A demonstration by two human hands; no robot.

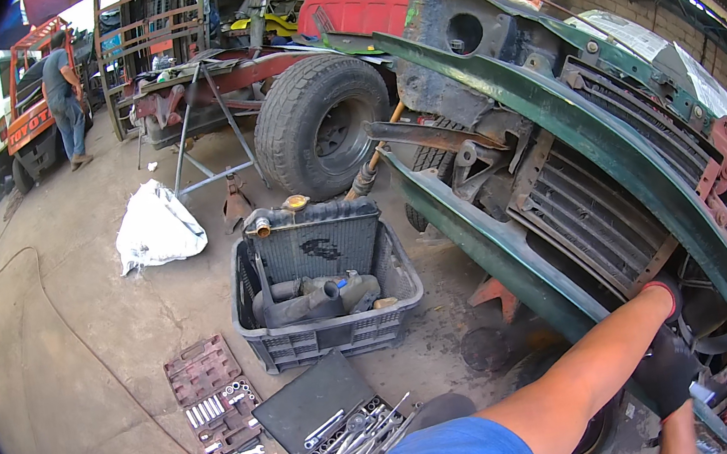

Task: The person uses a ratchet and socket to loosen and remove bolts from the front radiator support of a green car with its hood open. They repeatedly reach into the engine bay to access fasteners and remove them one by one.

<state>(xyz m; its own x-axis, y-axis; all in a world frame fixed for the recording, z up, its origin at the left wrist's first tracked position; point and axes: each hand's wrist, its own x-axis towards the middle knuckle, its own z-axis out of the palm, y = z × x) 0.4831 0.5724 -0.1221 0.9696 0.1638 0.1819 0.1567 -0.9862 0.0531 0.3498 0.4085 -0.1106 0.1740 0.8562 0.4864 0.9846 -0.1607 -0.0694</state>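
My left arm, in a blue sleeve, stretches to the right across the front end of a vehicle. Its gloved left hand, with a red cuff, reaches in between the grille and a curved green body panel; the fingers are hidden. Just below it, my right hand in a black glove is beside the lower end of that panel, among the parts there. Its fingers are too dark and covered to make out, and so is anything they touch. A second green panel runs along the grille's near left side.
A black plastic crate holds a radiator and dark hoses. Before it lie an open socket set and a black tool case with wrenches. Beyond are a large wheel, a white sack and a person beside a forklift.
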